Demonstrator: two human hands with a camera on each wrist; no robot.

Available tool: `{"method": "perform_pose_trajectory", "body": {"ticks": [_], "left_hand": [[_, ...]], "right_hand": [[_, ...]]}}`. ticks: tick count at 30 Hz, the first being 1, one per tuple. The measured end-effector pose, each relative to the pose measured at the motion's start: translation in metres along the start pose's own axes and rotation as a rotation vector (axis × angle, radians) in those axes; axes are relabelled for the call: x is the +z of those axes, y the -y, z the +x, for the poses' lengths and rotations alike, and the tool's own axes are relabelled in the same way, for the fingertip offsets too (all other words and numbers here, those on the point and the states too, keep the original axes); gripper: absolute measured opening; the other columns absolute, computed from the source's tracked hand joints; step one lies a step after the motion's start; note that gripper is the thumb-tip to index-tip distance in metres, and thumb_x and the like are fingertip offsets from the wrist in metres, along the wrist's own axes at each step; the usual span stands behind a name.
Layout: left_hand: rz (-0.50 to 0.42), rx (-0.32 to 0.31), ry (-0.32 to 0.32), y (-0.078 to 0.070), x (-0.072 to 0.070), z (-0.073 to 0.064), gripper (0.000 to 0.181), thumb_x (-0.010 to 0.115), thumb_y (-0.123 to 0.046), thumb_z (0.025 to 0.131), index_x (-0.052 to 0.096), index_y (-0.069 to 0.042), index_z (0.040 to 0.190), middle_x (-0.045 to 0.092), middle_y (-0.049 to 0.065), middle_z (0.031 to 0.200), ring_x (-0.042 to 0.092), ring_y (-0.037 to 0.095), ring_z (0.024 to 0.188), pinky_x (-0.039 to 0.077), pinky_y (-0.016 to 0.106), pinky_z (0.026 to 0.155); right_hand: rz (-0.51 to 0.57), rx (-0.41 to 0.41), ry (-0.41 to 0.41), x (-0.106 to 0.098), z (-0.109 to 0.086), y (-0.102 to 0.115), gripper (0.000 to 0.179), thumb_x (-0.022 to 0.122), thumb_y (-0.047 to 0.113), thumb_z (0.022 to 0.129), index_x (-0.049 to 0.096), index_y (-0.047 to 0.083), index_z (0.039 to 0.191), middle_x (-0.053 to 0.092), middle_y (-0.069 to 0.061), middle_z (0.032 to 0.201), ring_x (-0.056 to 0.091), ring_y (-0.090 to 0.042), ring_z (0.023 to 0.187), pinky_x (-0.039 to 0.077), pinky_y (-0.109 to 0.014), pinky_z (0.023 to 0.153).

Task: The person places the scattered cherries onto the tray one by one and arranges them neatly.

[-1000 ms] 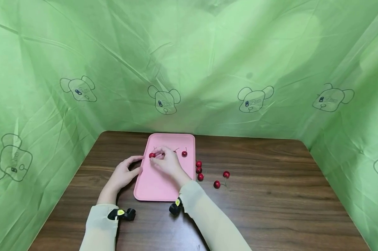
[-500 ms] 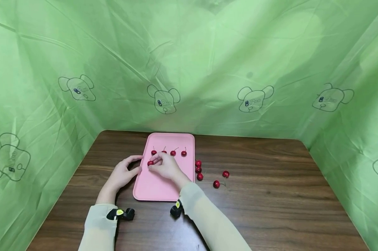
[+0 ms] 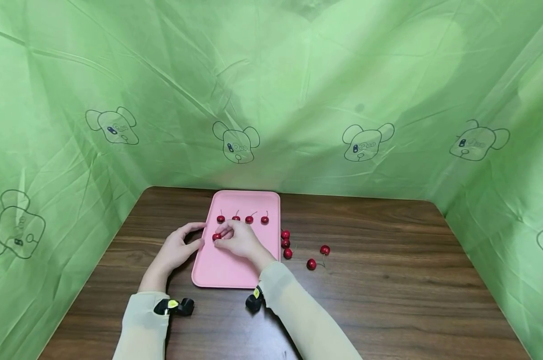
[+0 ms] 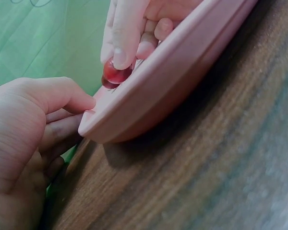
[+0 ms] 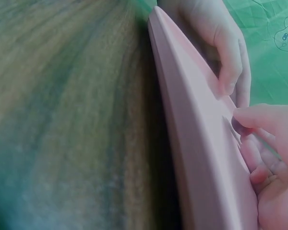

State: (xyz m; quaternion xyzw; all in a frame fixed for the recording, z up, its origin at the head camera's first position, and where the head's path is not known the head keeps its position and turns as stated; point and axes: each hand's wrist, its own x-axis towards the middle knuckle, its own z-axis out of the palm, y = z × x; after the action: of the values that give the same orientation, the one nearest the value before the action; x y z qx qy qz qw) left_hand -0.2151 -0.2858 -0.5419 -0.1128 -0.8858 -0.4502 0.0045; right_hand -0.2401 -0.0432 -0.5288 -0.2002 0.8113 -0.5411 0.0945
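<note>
In the head view, my right hand pinches a red cherry between thumb and fingertips, low over the left part of the pink tray. The left wrist view shows this cherry just inside the near rim, under the fingertips. Along the tray's upper half, several stemmed cherries stand in a row, among them a cherry at the left end and another cherry at the right end. My left hand rests at the tray's left rim, thumb and fingers spread apart and touching the edge.
Against the tray's right side lie several loose cherries. Farther right on the dark wooden table are two cherries with stems meeting. A green cloth with bear drawings hangs around the back and sides.
My right hand has moved the cherry slightly toward me, from beside the row to below it, uncovering the row. My left hand stays at the rim.
</note>
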Motion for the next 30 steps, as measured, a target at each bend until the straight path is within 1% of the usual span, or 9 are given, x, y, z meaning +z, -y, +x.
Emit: {"method": "perform_pose_trajectory", "body": {"ticks": [11,17,20,25,30], "left_hand": [[0.003,-0.015,0.007,0.0,-0.001,0.0,0.047,0.075,-0.012,0.101,0.066,-0.008,0.148,0.068,0.018,0.147,0.054,0.042,0.146,0.037,0.061,0.122],[0.012,-0.012,0.01,-0.001,-0.001,0.001,0.047,0.075,-0.015,0.102,0.066,-0.009,0.148,0.067,0.018,0.147,0.053,0.042,0.146,0.037,0.063,0.121],[0.02,-0.014,0.009,0.0,0.0,0.001,0.047,0.075,-0.015,0.102,0.066,-0.009,0.148,0.067,0.018,0.147,0.053,0.042,0.146,0.037,0.063,0.121],[0.029,-0.026,0.005,0.001,0.002,0.001,0.048,0.075,-0.014,0.101,0.066,-0.01,0.148,0.068,0.017,0.147,0.054,0.041,0.145,0.038,0.061,0.121],[0.021,-0.053,0.014,0.0,0.001,0.0,0.048,0.075,-0.015,0.102,0.065,-0.011,0.149,0.066,0.017,0.149,0.051,0.041,0.148,0.035,0.063,0.124]], "right_hand": [[-0.02,0.002,0.005,-0.001,0.001,-0.001,0.025,0.089,0.01,0.09,0.077,0.008,0.112,0.075,0.0,0.098,0.066,-0.005,0.083,0.057,-0.02,0.08],[-0.013,-0.001,-0.013,-0.003,0.0,0.0,0.029,0.09,0.009,0.089,0.076,0.007,0.114,0.075,-0.001,0.102,0.066,-0.005,0.086,0.057,-0.021,0.083],[-0.018,-0.016,-0.016,-0.006,-0.003,0.0,0.03,0.09,0.007,0.088,0.075,0.007,0.114,0.075,-0.002,0.104,0.067,-0.005,0.086,0.058,-0.02,0.085],[-0.035,-0.033,-0.022,-0.019,-0.012,0.006,0.032,0.088,0.007,0.089,0.075,0.006,0.117,0.076,-0.006,0.108,0.069,-0.009,0.089,0.059,-0.022,0.085],[-0.062,-0.017,-0.041,-0.041,-0.022,0.016,0.03,0.086,0.009,0.092,0.075,0.006,0.12,0.076,-0.006,0.113,0.071,-0.015,0.095,0.06,-0.025,0.085]]}}
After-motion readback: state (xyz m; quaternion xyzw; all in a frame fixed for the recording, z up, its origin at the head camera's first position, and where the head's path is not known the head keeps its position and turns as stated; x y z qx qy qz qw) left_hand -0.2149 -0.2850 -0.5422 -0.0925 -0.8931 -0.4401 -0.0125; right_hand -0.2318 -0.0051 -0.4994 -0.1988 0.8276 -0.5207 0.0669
